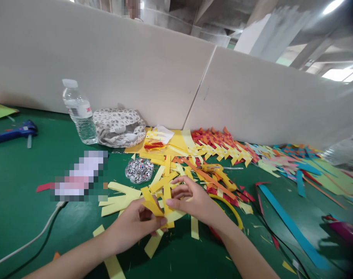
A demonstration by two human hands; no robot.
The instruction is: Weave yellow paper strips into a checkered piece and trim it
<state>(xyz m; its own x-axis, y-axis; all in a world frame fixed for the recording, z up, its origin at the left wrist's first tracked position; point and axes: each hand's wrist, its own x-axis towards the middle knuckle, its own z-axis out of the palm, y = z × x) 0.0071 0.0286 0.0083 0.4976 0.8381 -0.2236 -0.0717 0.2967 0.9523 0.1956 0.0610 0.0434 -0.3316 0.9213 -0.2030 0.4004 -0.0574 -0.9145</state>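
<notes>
Between my two hands are yellow paper strips (168, 193), crossing and folded over one another. My left hand (135, 221) pinches the strips at their lower left, thumb against the fingers. From the right, my right hand (191, 197) closes thumb and fingers on the upright part of the strips. Pale yellow paper strips (122, 199) lie on the table around and under my hands. Just beyond them sits a clear flower-shaped case (139, 170) full of small googly eyes. A yellow glue gun (220, 174) rests behind my right hand.
A water bottle (79, 112) and a patterned fabric bag (120, 128) stand by the grey partition (135, 62). Woven red and yellow paper pieces (223, 145) are piled at the back. A blue glue gun (15, 131) lies left; blue strips (293, 224) and a cable lie right.
</notes>
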